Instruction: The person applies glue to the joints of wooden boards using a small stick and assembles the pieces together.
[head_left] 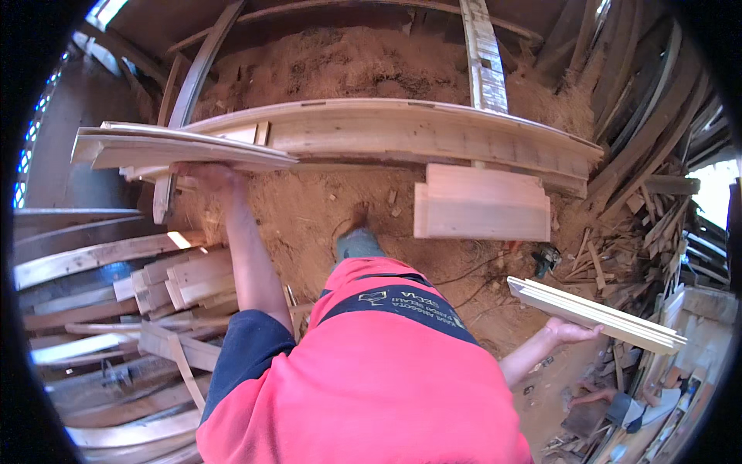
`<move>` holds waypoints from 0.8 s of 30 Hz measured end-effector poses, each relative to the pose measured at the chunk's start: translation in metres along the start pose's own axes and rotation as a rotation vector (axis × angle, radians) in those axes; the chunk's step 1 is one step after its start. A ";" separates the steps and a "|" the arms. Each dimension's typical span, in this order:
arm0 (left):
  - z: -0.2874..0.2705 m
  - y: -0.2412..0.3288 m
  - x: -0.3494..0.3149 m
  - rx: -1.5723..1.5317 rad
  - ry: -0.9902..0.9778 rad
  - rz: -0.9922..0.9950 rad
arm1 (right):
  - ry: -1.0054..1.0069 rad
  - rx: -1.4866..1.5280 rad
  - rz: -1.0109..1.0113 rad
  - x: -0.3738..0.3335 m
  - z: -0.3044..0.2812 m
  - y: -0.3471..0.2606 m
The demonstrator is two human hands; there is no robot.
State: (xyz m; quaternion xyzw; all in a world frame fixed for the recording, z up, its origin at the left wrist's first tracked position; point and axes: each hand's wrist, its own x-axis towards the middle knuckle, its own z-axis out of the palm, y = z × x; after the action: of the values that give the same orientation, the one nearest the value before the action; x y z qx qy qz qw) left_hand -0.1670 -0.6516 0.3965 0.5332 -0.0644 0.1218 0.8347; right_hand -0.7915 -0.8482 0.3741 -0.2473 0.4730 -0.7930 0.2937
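At the left, several flat pale wooden boards [185, 149] lie in a stack over the end of a long beam. My left hand [207, 178] is at their near edge, its fingers mostly hidden beneath them. Out to the right, my right hand [570, 331] is turned palm up, with its fingers closed under a bundle of pale wooden boards [599, 313] that it holds off the ground. A short reddish stack of boards [485, 203] rests against the beam, right of the middle.
The long wooden beam [386, 130] crosses ahead on supports, with sawdust [340, 66] heaped behind it. Piled timber [116, 309] fills the left side. Scrap wood and a small dark tool [546, 259] lie at the right. Another person [649, 406] is at the lower right.
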 end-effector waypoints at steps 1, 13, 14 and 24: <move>0.006 -0.023 0.031 0.148 -0.030 0.161 | 0.015 0.016 0.017 -0.014 0.018 0.002; 0.136 -0.165 0.152 0.147 -0.007 -0.034 | 0.115 -0.114 -0.073 -0.133 0.148 0.047; 0.138 -0.170 0.153 0.148 -0.010 -0.047 | 0.118 -0.124 -0.083 -0.139 0.156 0.045; 0.114 -0.200 0.176 0.112 0.083 -0.152 | 0.059 -0.128 -0.084 -0.167 0.213 0.063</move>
State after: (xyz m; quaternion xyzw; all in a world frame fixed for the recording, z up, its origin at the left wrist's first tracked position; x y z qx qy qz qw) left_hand 0.0595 -0.8111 0.3117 0.5767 0.0176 0.0837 0.8125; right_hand -0.5164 -0.8836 0.3904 -0.2615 0.5203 -0.7798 0.2296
